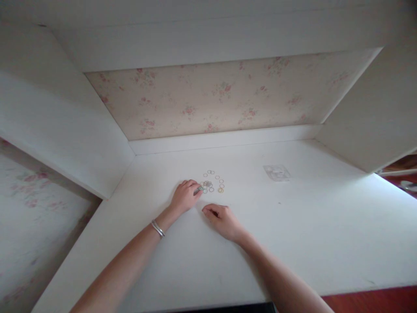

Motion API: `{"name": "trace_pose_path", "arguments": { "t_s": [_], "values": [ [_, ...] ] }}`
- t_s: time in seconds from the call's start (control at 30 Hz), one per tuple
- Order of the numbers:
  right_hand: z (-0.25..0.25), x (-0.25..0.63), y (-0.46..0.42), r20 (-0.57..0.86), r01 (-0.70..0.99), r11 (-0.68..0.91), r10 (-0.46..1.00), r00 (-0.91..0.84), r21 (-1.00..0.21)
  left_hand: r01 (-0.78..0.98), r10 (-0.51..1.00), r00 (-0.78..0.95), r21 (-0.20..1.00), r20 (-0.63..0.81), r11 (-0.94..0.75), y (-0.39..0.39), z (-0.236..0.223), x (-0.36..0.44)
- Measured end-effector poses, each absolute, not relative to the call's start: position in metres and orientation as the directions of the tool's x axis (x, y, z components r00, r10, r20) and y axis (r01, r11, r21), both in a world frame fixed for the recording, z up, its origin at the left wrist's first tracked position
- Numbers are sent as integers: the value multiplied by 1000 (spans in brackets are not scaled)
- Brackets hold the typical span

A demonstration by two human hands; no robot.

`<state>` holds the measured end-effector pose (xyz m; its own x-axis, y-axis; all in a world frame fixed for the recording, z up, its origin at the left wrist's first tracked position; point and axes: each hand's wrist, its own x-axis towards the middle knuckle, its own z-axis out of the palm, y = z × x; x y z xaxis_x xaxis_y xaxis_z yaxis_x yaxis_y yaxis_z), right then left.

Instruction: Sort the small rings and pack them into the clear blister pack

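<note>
Small thin rings (211, 189) lie in a loose circle on the white tabletop, with several bunched in the middle (207, 184). Most look clear or grey, while a yellowish ring (221, 190) sits at the lower right of the circle. At its left edge is my left hand (185, 196), its fingers bent and the thumb and forefinger closed at a greenish ring (201, 188). My right hand (223, 221) rests on the table just below the rings, apart from them. Its fingers are curled with thumb and forefinger together; anything between them is too small to make out.
A clear, flat plastic packet (276, 172) lies to the right of the rings. White panels (368, 104) stand at both sides of the white tabletop (312, 226), and a flowered wall (208, 100) rises behind. A small dark speck (279, 203) is below the packet.
</note>
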<state>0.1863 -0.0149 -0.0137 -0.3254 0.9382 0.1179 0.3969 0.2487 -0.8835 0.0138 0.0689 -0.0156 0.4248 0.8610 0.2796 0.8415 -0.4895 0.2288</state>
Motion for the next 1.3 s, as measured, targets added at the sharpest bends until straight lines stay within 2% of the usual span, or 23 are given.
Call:
{"name": "trace_pose_path", "arguments": {
  "t_s": [0.27, 0.4, 0.5, 0.67, 0.9, 1.1, 1.3],
  "values": [
    [-17, 188, -13, 133, 406, 258, 941, -311, -877, 876, 893, 352, 237, 282, -420, 81, -17, 27],
    [-15, 195, -9, 178, 476, 260, 961, -210, -840, 855, 883, 333, 290, 331, -431, 73, -14, 31],
    [-14, 201, -7, 222, 536, 257, 966, -129, -804, 810, 856, 398, 312, 330, -497, 62, -10, 39],
    [-13, 206, -11, 322, 555, 351, 934, -153, -754, 722, 799, 556, 342, 230, -601, 56, -6, 60],
    [-9, 216, -10, 414, 560, 321, 909, 42, -763, 756, 830, 525, 344, 187, -556, 64, -7, 79],
    [-5, 222, -3, 393, 550, 263, 910, 132, -793, 757, 820, 532, 315, 212, -573, 64, -13, 82],
    [-10, 231, 6, 277, 519, 114, 928, 249, -847, 718, 812, 501, 382, 299, -583, 65, -12, 80]
  ]
}}
